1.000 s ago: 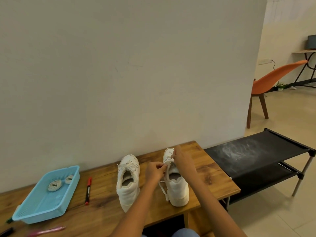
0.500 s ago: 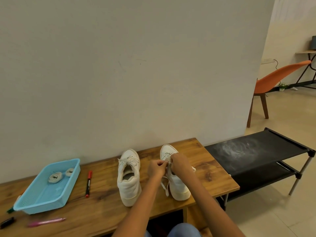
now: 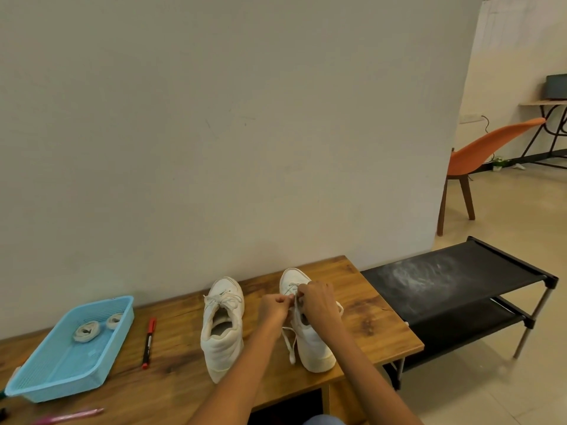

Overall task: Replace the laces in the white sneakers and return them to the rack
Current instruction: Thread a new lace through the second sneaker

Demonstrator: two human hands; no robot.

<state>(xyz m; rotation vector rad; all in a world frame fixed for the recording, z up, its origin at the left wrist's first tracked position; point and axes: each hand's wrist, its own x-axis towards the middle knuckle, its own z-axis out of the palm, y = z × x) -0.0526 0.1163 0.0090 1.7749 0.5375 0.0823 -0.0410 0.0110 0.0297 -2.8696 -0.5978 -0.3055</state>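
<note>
Under your fingers, the two white sneakers (image 3: 310,332) look smooth and matt, with woven cloth laces (image 3: 290,342). They stand on a brown, grained wooden table (image 3: 365,320) with a slight sheen. Left of your fingers sits a light-blue perforated plastic basket (image 3: 40,378); right of them, a black matt fabric rack (image 3: 454,277) on metal legs.
</note>
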